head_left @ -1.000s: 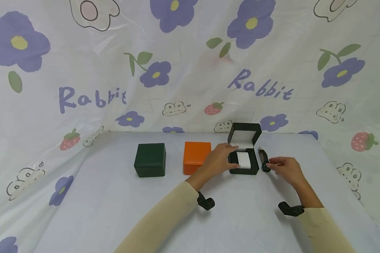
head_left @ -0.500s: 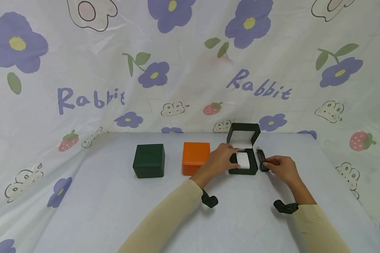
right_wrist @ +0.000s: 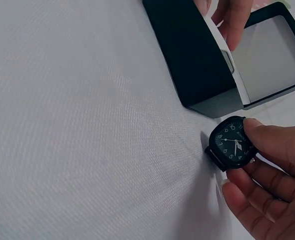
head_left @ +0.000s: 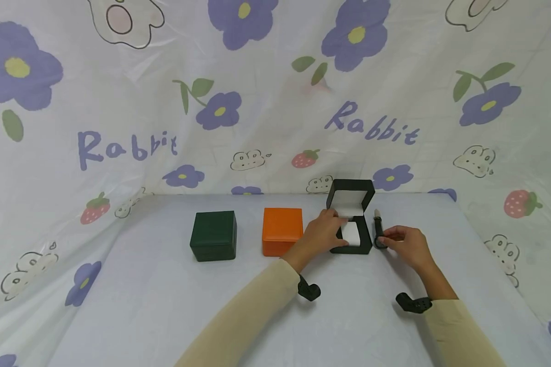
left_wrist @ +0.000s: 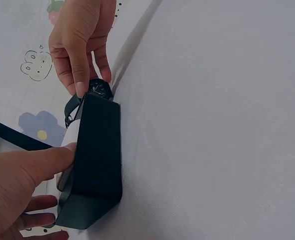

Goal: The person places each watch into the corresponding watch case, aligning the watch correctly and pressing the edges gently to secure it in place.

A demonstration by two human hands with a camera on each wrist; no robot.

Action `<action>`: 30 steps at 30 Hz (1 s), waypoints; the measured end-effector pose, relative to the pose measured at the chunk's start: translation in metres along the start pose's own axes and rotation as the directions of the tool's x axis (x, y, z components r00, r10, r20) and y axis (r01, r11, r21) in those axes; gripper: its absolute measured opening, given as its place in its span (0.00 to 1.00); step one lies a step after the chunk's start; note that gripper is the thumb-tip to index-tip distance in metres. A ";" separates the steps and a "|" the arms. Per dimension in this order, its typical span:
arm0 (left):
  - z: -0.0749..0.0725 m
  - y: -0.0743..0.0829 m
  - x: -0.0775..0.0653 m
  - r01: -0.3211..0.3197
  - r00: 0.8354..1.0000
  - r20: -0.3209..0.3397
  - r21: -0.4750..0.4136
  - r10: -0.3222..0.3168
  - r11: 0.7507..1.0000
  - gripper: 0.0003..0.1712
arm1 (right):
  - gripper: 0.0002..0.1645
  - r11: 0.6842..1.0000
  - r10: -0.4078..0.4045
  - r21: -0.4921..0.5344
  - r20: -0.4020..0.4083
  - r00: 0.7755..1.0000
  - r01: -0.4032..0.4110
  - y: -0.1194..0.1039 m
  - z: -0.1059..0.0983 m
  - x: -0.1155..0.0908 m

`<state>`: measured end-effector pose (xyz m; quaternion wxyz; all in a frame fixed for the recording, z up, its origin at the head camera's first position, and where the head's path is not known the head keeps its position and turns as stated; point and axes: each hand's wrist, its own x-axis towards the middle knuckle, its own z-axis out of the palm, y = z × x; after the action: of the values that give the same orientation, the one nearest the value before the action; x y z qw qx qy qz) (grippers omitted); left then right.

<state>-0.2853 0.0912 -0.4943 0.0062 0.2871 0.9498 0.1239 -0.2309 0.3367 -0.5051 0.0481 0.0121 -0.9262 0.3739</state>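
A black watch box [head_left: 366,237] stands with its lid raised at the right back, a white watch cushion [head_left: 351,234] inside. From the left, my left hand [head_left: 319,234] reaches into the box. Its thumb and a finger lie at opposite edges of the cushion; the other fingers hang beside the box wall in the left wrist view. Close to the box's right side, my right hand [head_left: 406,244] pinches a black wristwatch [right_wrist: 232,142] by its case between thumb and fingers. The dial shows in the right wrist view, while the strap points toward the back in the head view.
An orange box [head_left: 282,224] with its lid down stands left of the watch box, partly behind the left forearm. Farther left is a closed dark green box [head_left: 213,234]. A white cloth with printed flowers [head_left: 218,111] hangs behind the table.
The watch, still in my right hand, has turned so its strap stands straighter toward the back. My left hand stays at the cushion. The whole head view has shifted slightly.
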 end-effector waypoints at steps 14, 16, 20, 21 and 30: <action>-0.016 0.009 0.005 0.014 0.995 0.095 0.028 -0.016 1.000 0.25 | 0.13 1.000 -0.017 0.020 0.011 1.000 0.017 -0.001 0.003 0.001; -0.018 0.010 0.008 0.025 0.992 0.123 0.050 -0.031 0.998 0.25 | 0.12 1.000 -0.013 0.024 0.015 1.000 0.013 -0.002 0.004 0.001; -0.017 0.009 0.012 0.036 0.986 0.157 0.092 -0.050 0.995 0.29 | 0.13 0.999 -0.007 0.031 0.026 1.000 0.006 -0.004 0.004 0.000; -0.017 0.008 0.013 0.037 0.986 0.159 0.095 -0.051 0.995 0.30 | 0.13 0.999 -0.008 0.033 0.027 1.000 0.007 -0.004 0.004 -0.001; -0.007 0.005 0.015 -0.060 0.994 0.097 0.142 0.047 0.988 0.31 | 0.11 0.998 -0.047 0.032 -0.032 0.998 0.048 -0.010 0.000 -0.005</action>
<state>-0.2957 0.1021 -0.4856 0.0265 0.3177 0.9469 0.0412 -0.2249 0.3291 -0.4990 0.0714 0.0288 -0.9184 0.3881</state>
